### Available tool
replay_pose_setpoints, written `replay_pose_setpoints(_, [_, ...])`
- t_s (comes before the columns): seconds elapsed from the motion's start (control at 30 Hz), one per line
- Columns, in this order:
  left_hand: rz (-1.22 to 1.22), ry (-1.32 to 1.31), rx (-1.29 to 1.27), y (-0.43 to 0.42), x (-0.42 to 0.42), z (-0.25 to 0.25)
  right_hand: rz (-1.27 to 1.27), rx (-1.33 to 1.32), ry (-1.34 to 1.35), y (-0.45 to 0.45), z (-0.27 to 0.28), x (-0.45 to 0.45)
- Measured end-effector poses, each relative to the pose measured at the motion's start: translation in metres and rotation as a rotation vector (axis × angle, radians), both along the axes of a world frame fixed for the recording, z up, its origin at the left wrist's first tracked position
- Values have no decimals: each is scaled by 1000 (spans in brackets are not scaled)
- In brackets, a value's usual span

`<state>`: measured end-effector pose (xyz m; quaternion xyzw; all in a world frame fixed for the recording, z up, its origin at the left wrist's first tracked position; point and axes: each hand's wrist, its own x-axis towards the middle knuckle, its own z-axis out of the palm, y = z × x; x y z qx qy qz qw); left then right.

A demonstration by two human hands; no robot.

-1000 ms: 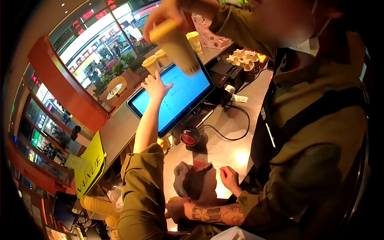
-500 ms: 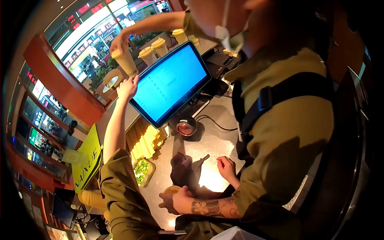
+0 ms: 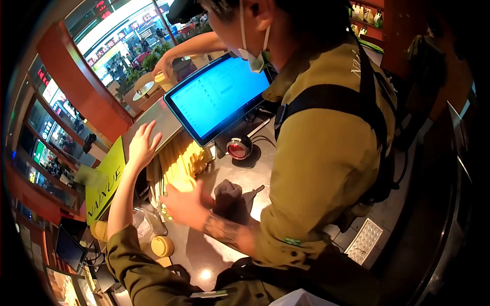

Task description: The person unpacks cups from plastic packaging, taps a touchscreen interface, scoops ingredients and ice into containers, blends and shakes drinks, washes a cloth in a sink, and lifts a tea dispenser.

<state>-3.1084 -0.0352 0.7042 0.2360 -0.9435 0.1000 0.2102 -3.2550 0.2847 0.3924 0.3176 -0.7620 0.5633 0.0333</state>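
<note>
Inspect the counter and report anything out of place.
A dark cloth lies crumpled on the counter near the red-windowed scanner; bunched up rather than folded, it looks untidy. I see no clear spill.

Reddish pillar (image 3: 81,84) beside bright window (image 3: 120,45)

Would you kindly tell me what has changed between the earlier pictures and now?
The left hand has moved away from the screen, down and left, fingers spread. The cup, earlier raised before the screen, is now beyond its left corner, the co-worker's far hand still on it. The co-worker's near hand has moved forward and left. The hand once beside the grey cloth is out of sight. Screen, scanner and cloth stayed put.
</note>
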Motion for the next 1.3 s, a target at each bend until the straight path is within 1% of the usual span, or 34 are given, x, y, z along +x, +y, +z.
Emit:
replay_pose_setpoints(0.13, [57,94,270,23,88,-20,-3,23,-18,2,-1,0])
replay_pose_setpoints(0.17, [75,231,290,24,110,-35,0,28,-26,2,0,0])
replay_pose_setpoints(0.2, [125,390,533,28,133,-47,-1,36,-37,2,0,0])
replay_pose_setpoints(0.23, [51,621,640,32,154,-68,-4,41,-46,4,2,0])
replay_pose_setpoints(0.27, [77,748,734,55,164,-73,-6,49,-60,4,4,0])
replay_pose_setpoints(0.3, [121,742,689,82,170,-74,-10,60,-77,6,6,-1])
replay_pose_setpoints(0.33, [118,788,639,99,179,-87,-14,71,-99,6,7,-1])
replay_pose_setpoints(0.37, [161,801,498,127,177,-94,-20,76,-109,5,0,-2])
replay_pose_setpoints(0.4, [198,925,608,142,180,-125,-33,82,-105,2,-15,-4])
replay_pose_setpoints(0.43, [164,853,698,167,175,-139,-81,79,-45,-4,-53,-12])
replay_pose_setpoints(0.47, [-9,964,920,188,164,-167,-90,84,-23,1,-50,-7])
replay_pose_setpoints(0.5, [-36,733,1071,204,158,-180,-102,81,6,2,-42,-5])
replay_pose_setpoints(0.53, [73,592,1328,224,143,-184,-117,75,40,5,-27,-3])
replay_pose_setpoints(0.57, [205,416,1550,245,128,-188,-54,55,-134,18,-20,8])
replay_pose_setpoints(0.6, [-167,44,1106,238,120,-216,12,30,-302,31,-12,21])
replay_pose_setpoints(0.67, [-486,1,942,253,97,-273,-45,-77,-248,64,17,65])
replay_pose_setpoints(0.7, [-588,-25,877,262,81,-280,-95,95,-117,89,12,82])
replay_pose_setpoints(0.73, [-687,-47,802,271,67,-283,-138,104,184,108,11,93])
replay_pose_setpoints(0.77, [-661,-116,736,281,55,-278,-171,102,157,137,-10,112])
replay_pose_setpoints(0.8, [-632,-188,665,288,47,-271,-200,207,-5,162,-9,131])
replay_pose_setpoints(0.83, [-678,-201,584,290,42,-265,-230,305,-171,187,-5,148])
replay_pose_setpoints(0.9, [-807,-165,700,288,29,-272,-283,474,-97,244,-55,164])
replay_pose_setpoints(0.93, [-927,-194,764,295,27,-277,-372,594,-330,265,-73,171])
replay_pose_setpoints(0.97, [-1039,-228,922,296,23,-270,-343,774,-428,270,-52,172])
replay_pose_setpoints(1.0, [-1075,-318,1020,301,24,-263,-251,882,-561,283,-60,175])
replay_pose_setpoints(1.03, [-1111,-410,1018,308,22,-261,-138,884,-570,289,-53,178])
replay_pose_setpoints(1.07, [-1141,-500,1006,319,21,-262,-252,866,-735,289,-60,183])
replay_pose_setpoints(1.1, [-1206,-562,1043,332,21,-261,-242,917,-553,288,-61,190])
replay_pose_setpoints(1.13, [-1238,-604,1088,347,17,-263,-287,796,-545,284,-35,192])
replay_pose_setpoints(1.17, [-1303,-657,1189,367,15,-258,-333,621,-645,290,-67,192])
replay_pose_setpoints(1.2, [-1328,-694,1304,391,15,-253,-477,515,-395,289,9,209])
replay_pose_setpoints(1.23, [-1349,-765,1272,414,13,-252,-539,475,-341,302,4,213])
replay_pose_setpoints(1.27, [-1390,-776,1273,440,13,-243,-615,387,-389,314,10,225])
replay_pose_setpoints(1.3, [-1454,-682,1314,469,15,-252,-687,300,-422,324,22,237])
